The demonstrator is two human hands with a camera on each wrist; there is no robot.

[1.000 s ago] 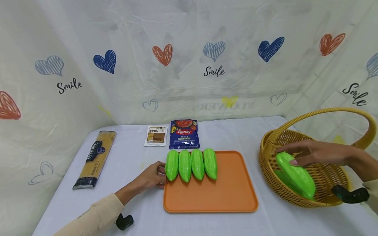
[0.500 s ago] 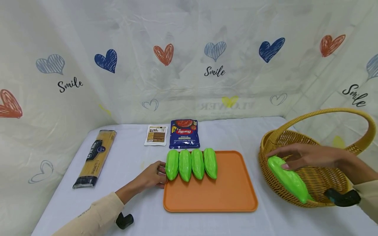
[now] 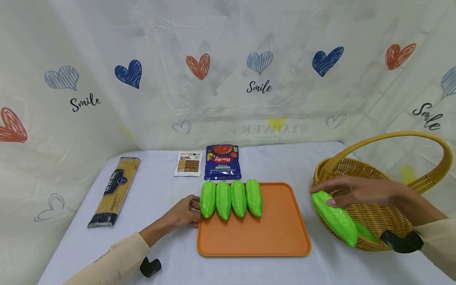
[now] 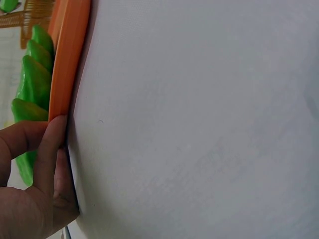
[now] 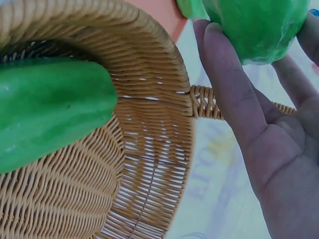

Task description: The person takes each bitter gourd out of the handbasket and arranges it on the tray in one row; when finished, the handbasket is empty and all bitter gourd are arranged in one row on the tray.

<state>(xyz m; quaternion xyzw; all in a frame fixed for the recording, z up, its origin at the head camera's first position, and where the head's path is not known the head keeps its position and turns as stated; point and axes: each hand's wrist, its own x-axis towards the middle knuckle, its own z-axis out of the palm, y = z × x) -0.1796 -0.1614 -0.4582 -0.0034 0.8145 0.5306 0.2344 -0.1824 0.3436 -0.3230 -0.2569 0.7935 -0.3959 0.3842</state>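
My left hand (image 3: 183, 213) is at the left edge of an orange tray (image 3: 254, 239). In the left wrist view its thumb and fingers pinch the rim. Several glossy, long green fruits (image 3: 223, 200) lie side by side along the tray's far left part. Their kind is not certain. My right hand (image 3: 356, 192) grips another green fruit (image 3: 336, 219) from above, over the near left rim of a wicker basket (image 3: 384, 217). A further green fruit (image 5: 50, 107) lies inside the basket, partly hidden in the head view by the held one.
A spaghetti pack (image 3: 115, 192) lies at the left. Behind the tray are a small white-and-brown packet (image 3: 189, 163) and a blue sauce pouch (image 3: 222, 162). The basket's tall handle (image 3: 409, 134) arches behind the right hand. A heart-printed curtain (image 3: 228, 79) backs the table.
My right hand has lifted the green fruit and carried it left from inside the basket to its left rim. The left hand, the tray and the fruits on it have stayed put.
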